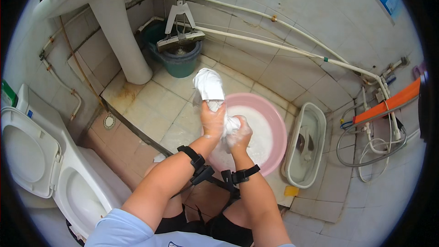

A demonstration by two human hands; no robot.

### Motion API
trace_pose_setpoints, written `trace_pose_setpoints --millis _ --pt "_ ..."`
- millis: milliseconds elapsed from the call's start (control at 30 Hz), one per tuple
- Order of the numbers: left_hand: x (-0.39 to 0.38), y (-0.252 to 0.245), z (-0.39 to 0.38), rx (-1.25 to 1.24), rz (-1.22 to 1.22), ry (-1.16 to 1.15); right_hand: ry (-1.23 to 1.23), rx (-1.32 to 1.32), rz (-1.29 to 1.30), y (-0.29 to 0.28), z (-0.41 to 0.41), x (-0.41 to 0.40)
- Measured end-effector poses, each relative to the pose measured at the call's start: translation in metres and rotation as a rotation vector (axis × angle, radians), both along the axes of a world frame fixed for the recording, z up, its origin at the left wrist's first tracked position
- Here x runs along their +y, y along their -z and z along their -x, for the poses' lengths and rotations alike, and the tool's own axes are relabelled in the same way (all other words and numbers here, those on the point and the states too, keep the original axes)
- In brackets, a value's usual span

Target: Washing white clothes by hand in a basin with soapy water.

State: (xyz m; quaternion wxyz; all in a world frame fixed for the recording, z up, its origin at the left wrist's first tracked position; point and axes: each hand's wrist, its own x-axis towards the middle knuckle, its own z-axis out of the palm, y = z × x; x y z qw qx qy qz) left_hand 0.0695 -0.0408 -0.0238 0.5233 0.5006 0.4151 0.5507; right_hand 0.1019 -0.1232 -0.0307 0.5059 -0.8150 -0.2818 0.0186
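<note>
Both hands grip a wet white cloth (pixel 208 84), bunched and suds-covered, above the left side of a pink plastic basin (pixel 279 127). My left hand (pixel 212 118) is closed around its middle, and the upper part of the cloth sticks out past the thumb, away from me. Close by on the right, my right hand (pixel 240 133) is shut on the cloth's lower part, with foam over its fingers. Whitish soapy water (pixel 259 130) fills the basin. A black strap with a small device sits on each wrist.
Right of the basin stands a pale oblong tub (pixel 321 137) with water and dark items in it; a yellow piece (pixel 291 191) lies below. Behind are a green bucket (pixel 181 65), a sponge mop (pixel 180 39) and a sink pedestal (pixel 121 37). A toilet (pixel 77 192) is at left.
</note>
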Motion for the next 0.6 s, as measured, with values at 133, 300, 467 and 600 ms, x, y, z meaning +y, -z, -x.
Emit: trace_pose_setpoints --millis 133,300,467,600 --pt "-0.006 -0.004 0.002 0.085 -0.024 0.076 -0.006 -0.158 0.057 0.012 -0.004 0.002" --pt "-0.005 -0.006 0.003 0.131 -0.100 0.020 -0.084 -0.011 0.181 0.008 -0.001 0.001" --pt "0.003 -0.012 0.003 0.121 -0.098 0.065 -0.330 0.152 -0.121 0.010 -0.014 -0.012" --pt "-0.004 -0.011 -0.005 0.104 -0.106 0.068 -0.337 0.663 -0.406 -0.005 -0.017 -0.002"
